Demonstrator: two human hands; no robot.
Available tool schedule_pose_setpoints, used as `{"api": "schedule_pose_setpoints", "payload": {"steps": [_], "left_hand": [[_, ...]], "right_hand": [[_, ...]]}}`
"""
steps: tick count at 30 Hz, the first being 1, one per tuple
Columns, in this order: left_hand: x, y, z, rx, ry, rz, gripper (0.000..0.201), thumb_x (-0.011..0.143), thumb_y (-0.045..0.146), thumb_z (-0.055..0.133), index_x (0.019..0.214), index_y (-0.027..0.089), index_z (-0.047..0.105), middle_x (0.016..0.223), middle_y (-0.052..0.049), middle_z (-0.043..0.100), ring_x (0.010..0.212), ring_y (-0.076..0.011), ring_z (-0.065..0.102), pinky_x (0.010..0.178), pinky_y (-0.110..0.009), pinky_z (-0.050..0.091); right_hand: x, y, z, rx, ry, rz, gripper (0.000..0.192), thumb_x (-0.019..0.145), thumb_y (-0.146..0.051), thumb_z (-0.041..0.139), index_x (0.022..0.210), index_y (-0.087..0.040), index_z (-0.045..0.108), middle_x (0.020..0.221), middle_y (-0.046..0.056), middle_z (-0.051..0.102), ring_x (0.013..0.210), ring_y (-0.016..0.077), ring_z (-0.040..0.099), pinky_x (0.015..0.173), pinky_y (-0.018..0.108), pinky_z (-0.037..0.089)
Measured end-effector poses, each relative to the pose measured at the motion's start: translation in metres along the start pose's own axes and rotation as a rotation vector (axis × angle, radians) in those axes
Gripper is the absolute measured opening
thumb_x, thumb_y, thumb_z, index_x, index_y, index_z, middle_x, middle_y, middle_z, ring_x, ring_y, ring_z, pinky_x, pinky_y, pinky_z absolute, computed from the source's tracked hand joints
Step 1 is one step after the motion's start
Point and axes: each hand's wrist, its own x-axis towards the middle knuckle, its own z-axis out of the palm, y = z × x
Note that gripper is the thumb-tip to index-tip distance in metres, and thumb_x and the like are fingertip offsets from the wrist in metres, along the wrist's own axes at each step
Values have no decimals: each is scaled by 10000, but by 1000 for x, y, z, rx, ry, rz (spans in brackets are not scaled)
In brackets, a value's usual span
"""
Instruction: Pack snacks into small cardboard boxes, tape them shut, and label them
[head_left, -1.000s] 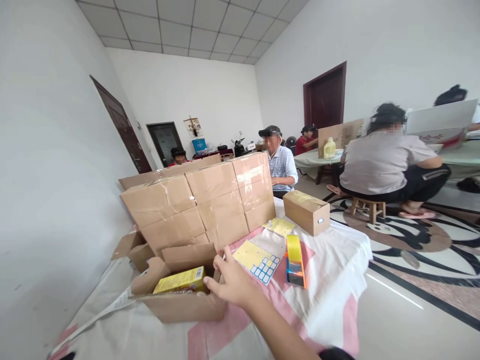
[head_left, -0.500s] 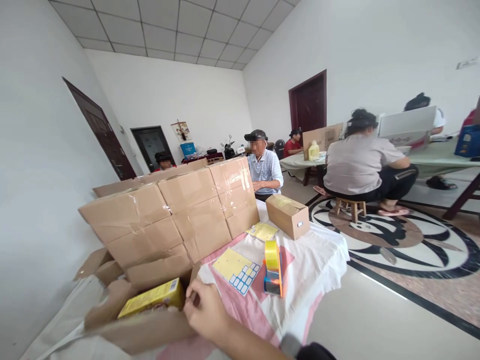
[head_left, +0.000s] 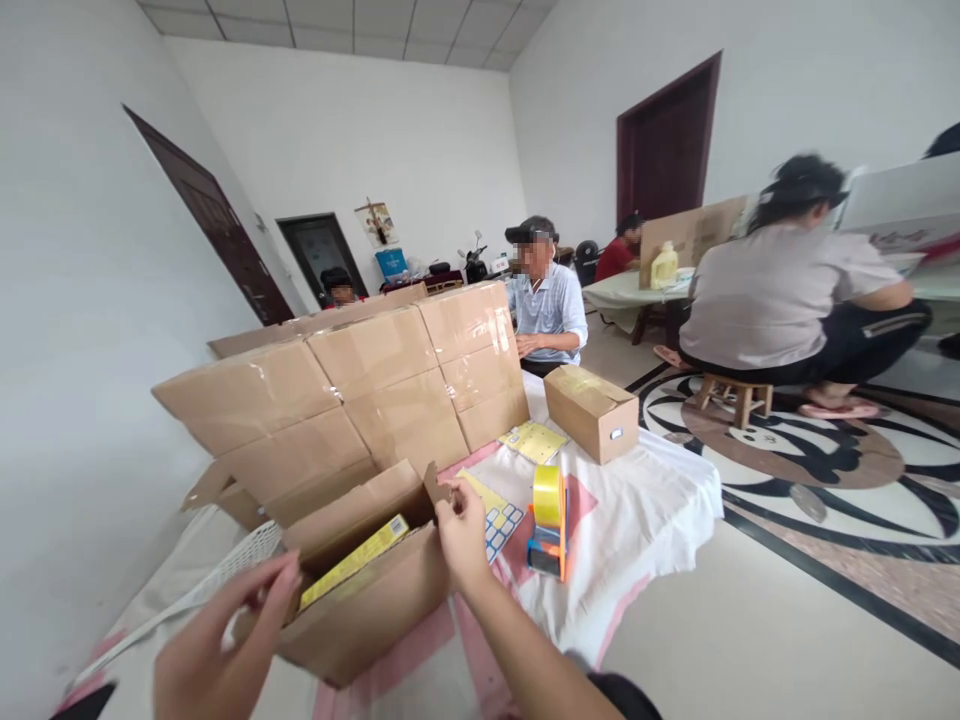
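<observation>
Two bare hands work at an open cardboard box [head_left: 360, 600] on the near edge of a cloth-covered table [head_left: 652, 500]. The right hand [head_left: 461, 530] pinches the box's right end flap between thumb and fingers. The left hand [head_left: 217, 650] touches the left end, fingers loosely curled — whether it grips the flap, I cannot tell. A yellow carton [head_left: 356, 560] lies inside the box. Just right stands a tape dispenser [head_left: 549, 520], beside label sheets [head_left: 499, 515]. Behind — stacked sealed boxes [head_left: 360, 390].
</observation>
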Motion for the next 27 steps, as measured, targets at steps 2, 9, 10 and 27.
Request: {"api": "schedule_pose_setpoints", "payload": {"steps": [2,9,10,27], "left_hand": [[38,-8,2,58,-215,-99,426,803,540,659,1099,243,732,1049,-46,769,905,-251,723,779,-330,598],[72,-6,35,12,-863,38,570,789,232,527,1345,281,647,1440,-2,602,1290,-282,584,1095,-382,451],[69,-8,36,4,-855,55,579,804,223,493,1362,291,633,1456,11,587,1308,-274,569,1116,-385,430],[66,-37,56,38,-708,166,528,720,399,681,1230,268,722,1352,-32,667,1269,-313,612,1104,-366,471]], "right_hand": [[1,-1,-1,-5,-19,-11,168,702,-214,516,818,-184,634,656,-59,406,629,137,403,614,257,347],[3,-4,-2,-47,-60,11,184,683,-204,493,820,-193,616,658,-59,395,631,135,391,615,258,327],[3,-5,-3,-46,-61,16,191,680,-202,494,825,-193,617,664,-57,403,633,134,396,615,256,332],[-2,-4,-11,-43,-45,-13,256,629,-148,486,842,-198,620,675,-45,454,652,152,440,640,268,350]]}}
